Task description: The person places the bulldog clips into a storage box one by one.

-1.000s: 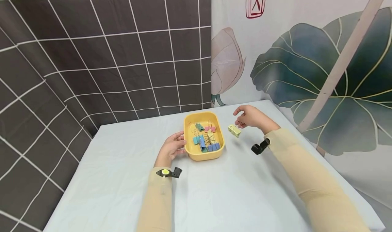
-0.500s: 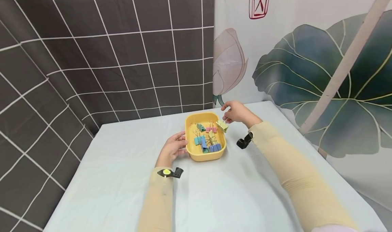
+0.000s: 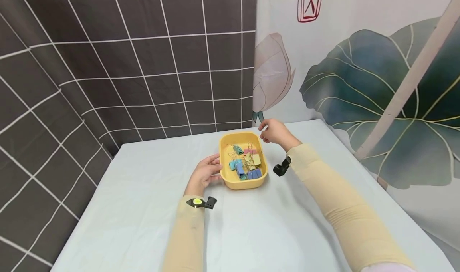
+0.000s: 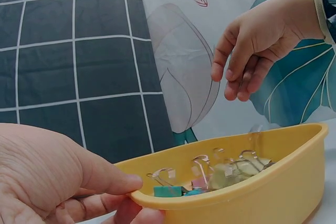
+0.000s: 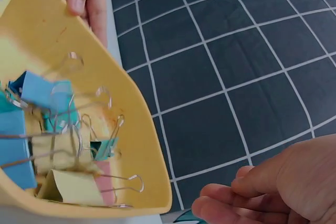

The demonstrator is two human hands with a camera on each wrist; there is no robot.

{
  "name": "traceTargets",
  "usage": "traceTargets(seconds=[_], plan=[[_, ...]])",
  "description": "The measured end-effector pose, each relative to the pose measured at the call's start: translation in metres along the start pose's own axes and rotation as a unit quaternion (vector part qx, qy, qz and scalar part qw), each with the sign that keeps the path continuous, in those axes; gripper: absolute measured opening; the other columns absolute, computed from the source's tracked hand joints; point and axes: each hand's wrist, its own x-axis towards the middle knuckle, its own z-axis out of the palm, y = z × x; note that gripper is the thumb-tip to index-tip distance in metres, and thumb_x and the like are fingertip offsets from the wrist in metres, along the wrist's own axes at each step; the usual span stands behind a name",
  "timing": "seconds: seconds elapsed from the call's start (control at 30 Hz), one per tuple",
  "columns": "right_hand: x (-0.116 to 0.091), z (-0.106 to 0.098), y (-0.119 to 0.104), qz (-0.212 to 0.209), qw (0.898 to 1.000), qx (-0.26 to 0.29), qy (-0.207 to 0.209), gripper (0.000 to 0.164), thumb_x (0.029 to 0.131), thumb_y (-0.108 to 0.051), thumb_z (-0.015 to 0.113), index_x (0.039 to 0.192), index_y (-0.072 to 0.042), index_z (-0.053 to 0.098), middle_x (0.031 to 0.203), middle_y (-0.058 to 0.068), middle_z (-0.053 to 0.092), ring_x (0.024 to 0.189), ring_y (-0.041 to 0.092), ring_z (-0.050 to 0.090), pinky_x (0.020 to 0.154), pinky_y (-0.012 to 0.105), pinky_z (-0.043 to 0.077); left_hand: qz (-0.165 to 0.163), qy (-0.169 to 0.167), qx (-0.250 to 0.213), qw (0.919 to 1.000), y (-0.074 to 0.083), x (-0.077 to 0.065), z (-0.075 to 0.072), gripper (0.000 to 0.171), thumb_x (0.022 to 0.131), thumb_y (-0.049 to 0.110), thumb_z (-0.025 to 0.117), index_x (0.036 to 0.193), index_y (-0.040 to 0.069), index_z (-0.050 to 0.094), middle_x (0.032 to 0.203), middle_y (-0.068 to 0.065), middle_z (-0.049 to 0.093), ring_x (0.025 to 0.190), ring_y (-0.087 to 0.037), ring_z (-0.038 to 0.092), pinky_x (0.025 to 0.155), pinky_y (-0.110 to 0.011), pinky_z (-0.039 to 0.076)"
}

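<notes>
A yellow plastic tub [image 3: 235,184] stands on the white-covered table, holding several binder clips in blue, teal, green, pink and yellow. My left hand [image 3: 205,173] holds the tub's left side, the thumb on its rim and fingers against the outer wall, as the left wrist view shows. Beyond the tub's far right corner, my right hand [image 3: 274,132] hovers with loosely bent fingers and nothing between them. A pale yellow binder clip [image 5: 73,186] lies inside near the right wall, beside a pink clip [image 5: 106,179]. Blue clips [image 3: 254,174] sit toward the tub's near end.
The white tablecloth [image 3: 154,208] spreads around the tub. Behind and left hangs a dark curtain [image 3: 151,84] with white grid lines. A lotus-print curtain [image 3: 280,84] hangs behind the right side, and a slanted pale pole [image 3: 406,76] crosses it.
My right hand carried a pale yellow binder clip leftward to the tub and let it go; the clip now lies inside. My left hand stayed on the tub.
</notes>
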Motion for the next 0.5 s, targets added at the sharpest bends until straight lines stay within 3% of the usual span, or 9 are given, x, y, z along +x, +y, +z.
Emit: traceTargets(seconds=[0.13, 0.3, 0.4, 0.5], plan=[[-0.002, -0.006, 0.004, 0.003, 1.000, 0.004, 0.018, 0.019, 0.098, -0.003, 0.055, 0.115, 0.001, 0.062, 0.098, 0.017, 0.069, 0.080, 0.024, 0.068, 0.078, 0.037, 0.062, 0.005, 0.006, 0.008, 0.9999, 0.001, -0.001, -0.001, 0.055, 0.094, -0.003, 0.064, 0.146, 0.011, 0.052, 0.126, -0.015, 0.058, 0.103, -0.028, 0.066, 0.071, -0.034, 0.062], [-0.003, -0.018, 0.010, -0.004, 1.000, -0.003, 0.021, 0.017, 0.099, -0.007, 0.055, 0.111, 0.001, 0.063, 0.099, 0.019, 0.071, 0.079, 0.022, 0.068, 0.073, 0.032, 0.061, 0.018, 0.037, 0.042, 0.9983, 0.009, -0.003, -0.009, 0.056, 0.094, -0.002, 0.062, 0.147, 0.008, 0.049, 0.121, -0.017, 0.060, 0.096, -0.026, 0.068, 0.078, -0.041, 0.063], [-0.002, -0.030, 0.014, -0.016, 1.000, -0.015, 0.021, 0.017, 0.099, -0.008, 0.054, 0.110, 0.002, 0.063, 0.099, 0.019, 0.071, 0.077, 0.021, 0.068, 0.072, 0.031, 0.061, 0.035, 0.051, 0.069, 0.9957, 0.024, -0.007, -0.018, 0.058, 0.094, -0.003, 0.059, 0.150, 0.004, 0.044, 0.121, -0.021, 0.060, 0.097, -0.031, 0.069, 0.076, -0.041, 0.063], [0.000, -0.045, 0.018, -0.024, 0.999, -0.026, 0.026, 0.018, 0.100, -0.009, 0.053, 0.110, 0.002, 0.062, 0.098, 0.019, 0.071, 0.077, 0.021, 0.067, 0.071, 0.030, 0.061, 0.060, 0.062, 0.106, 0.9906, 0.048, -0.012, -0.031, 0.058, 0.095, -0.001, 0.056, 0.151, 0.000, 0.040, 0.125, -0.026, 0.060, 0.104, -0.038, 0.068, 0.073, -0.038, 0.063]])
